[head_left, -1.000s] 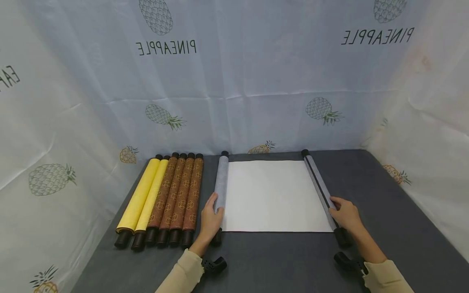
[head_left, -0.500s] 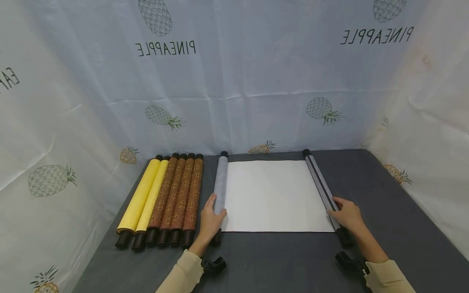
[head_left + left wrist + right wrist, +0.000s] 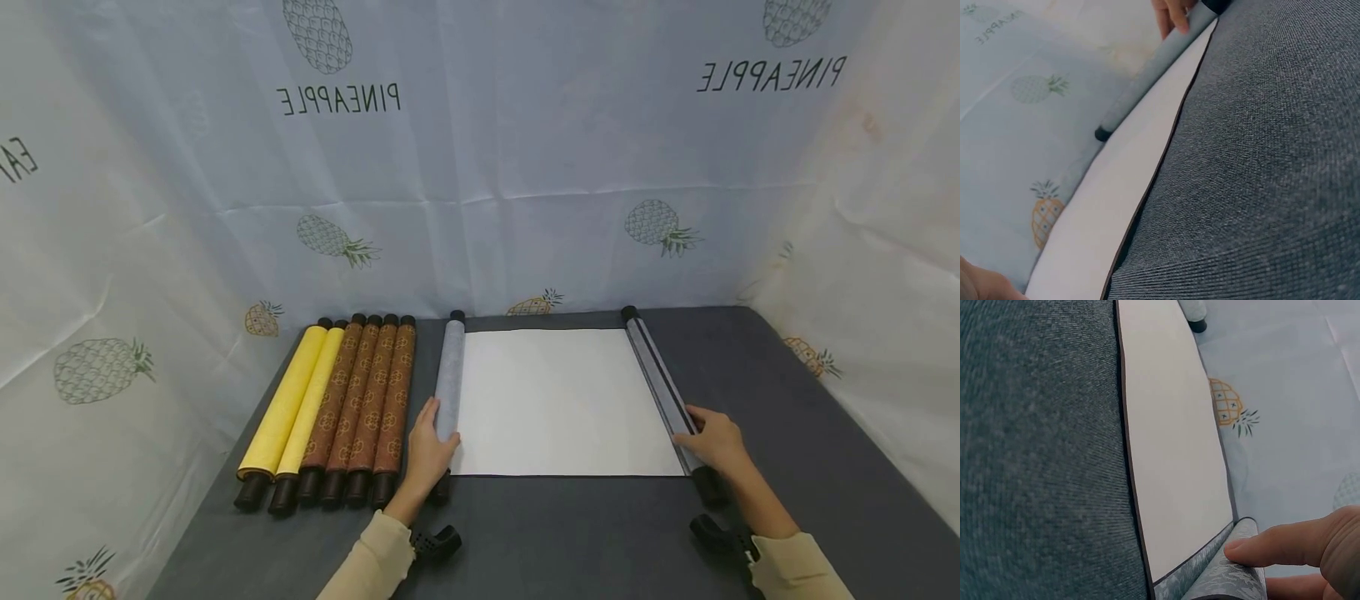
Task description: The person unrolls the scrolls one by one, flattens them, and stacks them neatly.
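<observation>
A hanging scroll lies partly unrolled on the dark table, its blank white paper spread between two grey-blue rolls with black end knobs. My left hand holds the near part of the left roll, thumb toward the paper. On the other side my right hand grips the near part of the right roll. In the right wrist view, the thumb presses on the patterned grey roll, beside a strip of the same fabric bordering the paper. Only part of my left hand shows in the left wrist view.
Left of the open scroll, two yellow rolled scrolls and several brown patterned ones lie side by side. A pineapple-print curtain hangs behind and along both sides of the dark table.
The right roll and my right hand have shifted slightly right, the roll turning a little. My left hand and the left roll have edged slightly left.
</observation>
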`<control>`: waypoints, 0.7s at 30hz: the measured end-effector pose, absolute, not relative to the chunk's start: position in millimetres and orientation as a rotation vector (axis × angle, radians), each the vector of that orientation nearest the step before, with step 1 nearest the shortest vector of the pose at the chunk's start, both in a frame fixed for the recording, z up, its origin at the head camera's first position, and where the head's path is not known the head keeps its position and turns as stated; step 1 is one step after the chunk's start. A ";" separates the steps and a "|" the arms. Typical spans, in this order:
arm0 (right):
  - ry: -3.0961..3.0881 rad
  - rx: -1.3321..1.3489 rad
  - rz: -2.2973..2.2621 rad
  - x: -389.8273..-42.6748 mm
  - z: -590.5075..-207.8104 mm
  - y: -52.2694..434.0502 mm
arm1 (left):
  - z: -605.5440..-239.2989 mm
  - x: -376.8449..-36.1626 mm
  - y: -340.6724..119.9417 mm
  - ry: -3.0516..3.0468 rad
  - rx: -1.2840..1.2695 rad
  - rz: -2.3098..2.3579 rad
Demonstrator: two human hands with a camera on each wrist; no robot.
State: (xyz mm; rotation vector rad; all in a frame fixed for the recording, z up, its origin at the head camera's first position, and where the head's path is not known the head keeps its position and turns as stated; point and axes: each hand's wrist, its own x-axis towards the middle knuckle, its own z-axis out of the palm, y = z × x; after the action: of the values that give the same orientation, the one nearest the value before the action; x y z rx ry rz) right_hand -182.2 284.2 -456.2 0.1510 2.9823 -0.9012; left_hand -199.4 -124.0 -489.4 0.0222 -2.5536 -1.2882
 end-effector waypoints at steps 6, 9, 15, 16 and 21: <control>2.993 0.160 -0.916 -181.8 -455.5 285.1 | -487.9 -199.5 -124.8 -2.538 0.034 -1.285; 3.000 0.192 -0.936 -180.8 -454.7 285.0 | -487.7 -198.6 -124.7 -2.514 0.037 -1.298; 3.001 0.270 -0.977 -179.3 -452.3 284.3 | -486.4 -197.8 -126.2 -2.458 0.011 -1.300; 3.001 0.276 -0.981 -178.9 -452.1 284.1 | -486.2 -197.8 -126.6 -2.456 0.009 -1.302; 2.999 0.298 -0.996 -177.5 -450.7 284.1 | -486.0 -197.2 -127.7 -2.454 0.020 -1.326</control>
State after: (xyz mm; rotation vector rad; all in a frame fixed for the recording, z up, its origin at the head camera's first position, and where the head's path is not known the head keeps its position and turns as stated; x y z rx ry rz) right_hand -177.5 284.1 -450.7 0.2982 2.9990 -0.9960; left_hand -197.2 -127.7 -486.0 0.0204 -2.4541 -1.3265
